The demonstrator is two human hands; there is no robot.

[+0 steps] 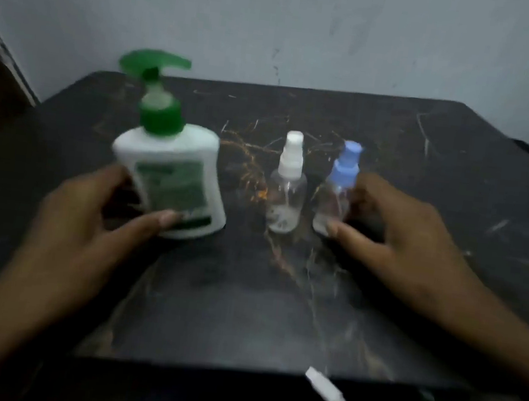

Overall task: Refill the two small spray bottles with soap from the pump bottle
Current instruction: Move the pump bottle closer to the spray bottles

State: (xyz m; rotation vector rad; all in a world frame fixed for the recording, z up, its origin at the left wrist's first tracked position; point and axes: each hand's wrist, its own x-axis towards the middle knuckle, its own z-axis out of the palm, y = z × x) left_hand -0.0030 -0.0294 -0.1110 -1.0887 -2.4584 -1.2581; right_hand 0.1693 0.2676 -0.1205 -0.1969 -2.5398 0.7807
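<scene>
Dark marbled table [393, 155] fills the frame. Left hand [90, 213] grips the tilted pump bottle [174, 170] at centre-left; right hand [398, 228] pinches the upright blue-capped spray bottle [333, 205], the white-capped spray bottle [286, 196] standing free between.

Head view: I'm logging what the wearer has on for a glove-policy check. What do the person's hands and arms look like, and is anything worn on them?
Both are bare. The left hand and right hand show no gloves, and no rings or watch can be made out, though the picture is blurred. Both forearms are uncovered to the frame's edge: no sleeves, straps or markings show.
</scene>
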